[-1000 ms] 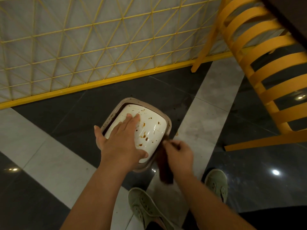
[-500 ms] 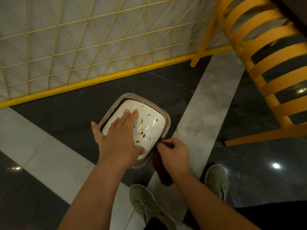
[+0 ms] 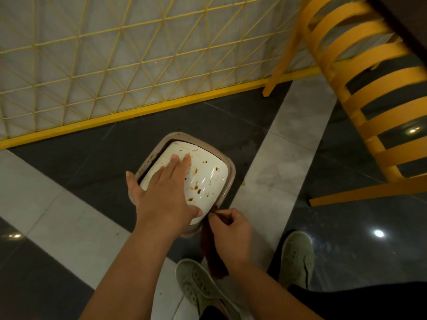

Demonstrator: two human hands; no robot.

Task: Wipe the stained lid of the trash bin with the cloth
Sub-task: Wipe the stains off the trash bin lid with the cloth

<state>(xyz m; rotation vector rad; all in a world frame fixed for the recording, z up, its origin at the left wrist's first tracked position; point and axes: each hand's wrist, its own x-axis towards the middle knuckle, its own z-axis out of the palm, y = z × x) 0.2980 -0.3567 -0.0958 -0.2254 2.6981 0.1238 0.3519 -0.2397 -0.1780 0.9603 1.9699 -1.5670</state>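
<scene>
Left hand [image 3: 165, 195] lies flat, fingers together, on the stained lid [image 3: 203, 176]; right hand [image 3: 232, 234] pinches the brown cloth [image 3: 213, 262] at its near rim; chair [image 3: 369, 112] stands well apart.

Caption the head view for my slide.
Left hand flat on stained white lid; right hand pinches brown cloth beside it.

One view only, head-worn, wide-angle. Looks steeply down from standing height past both forearms to the floor [image 3: 57, 218]. Bin [image 3: 227, 181] near centre frame, shoes [image 3: 203, 289] at bottom edge. Fence [image 3: 138, 65] crosses the top, chair [image 3: 369, 112] upper right. Straight lines bow toward the edges.
</scene>
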